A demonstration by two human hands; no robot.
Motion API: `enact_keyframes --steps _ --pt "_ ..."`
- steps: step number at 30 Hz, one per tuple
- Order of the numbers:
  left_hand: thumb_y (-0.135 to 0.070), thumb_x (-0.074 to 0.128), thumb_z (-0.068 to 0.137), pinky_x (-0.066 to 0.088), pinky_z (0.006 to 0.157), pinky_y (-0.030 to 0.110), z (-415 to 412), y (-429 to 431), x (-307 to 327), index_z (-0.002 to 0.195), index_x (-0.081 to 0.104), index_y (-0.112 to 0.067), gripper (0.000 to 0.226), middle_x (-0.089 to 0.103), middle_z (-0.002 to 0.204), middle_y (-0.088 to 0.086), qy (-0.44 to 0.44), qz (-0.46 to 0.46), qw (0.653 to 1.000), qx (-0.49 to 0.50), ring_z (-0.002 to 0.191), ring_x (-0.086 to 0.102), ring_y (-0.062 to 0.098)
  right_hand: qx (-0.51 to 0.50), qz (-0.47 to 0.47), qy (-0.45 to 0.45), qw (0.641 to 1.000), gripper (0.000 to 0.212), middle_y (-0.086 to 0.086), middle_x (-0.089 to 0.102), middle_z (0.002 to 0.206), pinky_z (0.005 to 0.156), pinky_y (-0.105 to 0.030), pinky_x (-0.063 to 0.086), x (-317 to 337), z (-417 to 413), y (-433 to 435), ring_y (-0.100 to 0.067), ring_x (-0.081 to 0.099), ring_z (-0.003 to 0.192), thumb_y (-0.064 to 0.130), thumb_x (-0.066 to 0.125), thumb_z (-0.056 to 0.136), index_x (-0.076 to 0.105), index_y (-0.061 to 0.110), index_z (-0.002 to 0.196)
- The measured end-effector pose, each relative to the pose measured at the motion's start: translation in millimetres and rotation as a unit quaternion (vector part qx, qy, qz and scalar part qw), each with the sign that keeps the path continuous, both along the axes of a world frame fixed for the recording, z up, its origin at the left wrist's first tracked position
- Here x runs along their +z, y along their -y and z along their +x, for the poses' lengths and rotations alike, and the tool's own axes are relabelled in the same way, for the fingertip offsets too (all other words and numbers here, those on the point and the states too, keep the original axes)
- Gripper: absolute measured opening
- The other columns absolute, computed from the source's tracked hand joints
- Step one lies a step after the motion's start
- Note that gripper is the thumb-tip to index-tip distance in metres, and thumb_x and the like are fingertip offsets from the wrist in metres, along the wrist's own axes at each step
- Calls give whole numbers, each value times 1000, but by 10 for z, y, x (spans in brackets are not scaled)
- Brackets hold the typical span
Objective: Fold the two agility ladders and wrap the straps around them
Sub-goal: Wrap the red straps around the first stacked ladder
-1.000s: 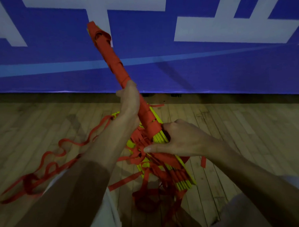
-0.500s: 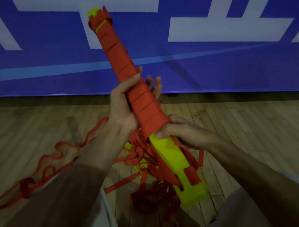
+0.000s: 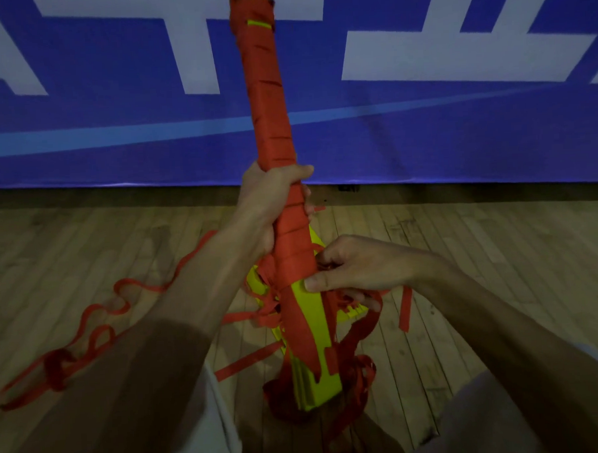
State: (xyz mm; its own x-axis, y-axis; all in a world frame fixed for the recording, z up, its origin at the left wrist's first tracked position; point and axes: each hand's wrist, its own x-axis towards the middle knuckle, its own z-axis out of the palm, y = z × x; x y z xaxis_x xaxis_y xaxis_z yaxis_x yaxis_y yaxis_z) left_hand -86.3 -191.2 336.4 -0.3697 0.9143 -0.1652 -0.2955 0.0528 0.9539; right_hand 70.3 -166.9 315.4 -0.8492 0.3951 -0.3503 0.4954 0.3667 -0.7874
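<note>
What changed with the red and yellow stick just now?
The ladder bundle swung from leaning left to nearly upright. The left hand, its grip loose a moment ago, closed round it. The right hand kept holding the wrap's lower edge; the loose strap stayed on the floor.

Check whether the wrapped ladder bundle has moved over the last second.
Yes. The ladder bundle has swung more upright: its top, earlier over the white stem on the banner, now stands right of it and higher, at the frame's top edge.
</note>
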Motion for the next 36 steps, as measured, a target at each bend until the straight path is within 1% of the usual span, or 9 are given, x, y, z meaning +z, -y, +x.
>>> enact_keyframes --steps 4,9,12,16,22,26,29,33,36 --pt "-6 67 82 45 45 26 -96 -56 9 102 51 -13 27 54 56 7 -33 40 996 77 38 50 20 -38 8 -26 999 33 -9 59 56 35 -20 33 13 -5 -39 -12 43 33 30 65 92 58 3 74" --pt "-22 74 80 44 46 26 -109 -147 -102 99 42 -14 39 52 71 7 -88 33 977 189 40 50 15 -67 171 15 983 62 3 59 60 53 -25 44 -1 -107 163 -8 55 52 76 56 73 55 14 69" --pt "-37 65 67 50 70 38 -92 -144 -76 115 43 -9 60 50 77 2 -46 -2 981 191 68 56 23 -74 254 47 963 71 4 58 60 63 -36 52 -57 -173 249 -11 59 59 82 61 66 56 12 73" --pt "-32 56 56 50 83 40 -133 -129 -104 132 47 -3 82 59 98 7 -33 -27 988 151 94 61 29 -102 163 10 981 45 -1 56 61 58 -38 49 -106 -151 131 -16 54 55 41 75 78 61 -1 76" --pt "-15 69 82 54 66 28 -61 18 38 95 66 -12 14 65 72 2 92 90 991 39 63 63 14 -59 -81 -148 984 10 7 74 75 65 -22 55 27 26 57 -7 70 71 7 69 88 68 16 87" --pt "-14 50 82 56 79 35 37 120 59 113 62 -15 33 66 90 7 322 192 918 -125 85 69 22 2 -130 -159 979 11 8 72 82 70 -22 54 -6 66 67 -8 69 77 9 67 81 68 14 92" --pt "-12 48 81 52 57 26 51 122 46 110 60 -16 32 58 70 1 317 185 918 -149 55 56 12 9 -114 -117 987 6 5 70 76 63 -28 50 10 56 35 -17 66 72 26 75 78 71 24 81" --pt "-10 48 86 40 47 23 45 90 38 100 55 -14 17 44 57 1 228 123 958 -121 44 38 12 -5 -22 -24 999 91 -26 56 72 50 -36 43 -28 -25 -17 -38 49 57 69 80 57 57 -14 87" --pt "-6 48 88 39 46 24 76 76 44 98 54 -13 14 45 54 2 148 87 981 -87 41 40 13 -3 14 -1 1000 69 -16 58 61 42 -19 39 12 -19 -31 -17 49 42 49 81 70 61 -15 87"
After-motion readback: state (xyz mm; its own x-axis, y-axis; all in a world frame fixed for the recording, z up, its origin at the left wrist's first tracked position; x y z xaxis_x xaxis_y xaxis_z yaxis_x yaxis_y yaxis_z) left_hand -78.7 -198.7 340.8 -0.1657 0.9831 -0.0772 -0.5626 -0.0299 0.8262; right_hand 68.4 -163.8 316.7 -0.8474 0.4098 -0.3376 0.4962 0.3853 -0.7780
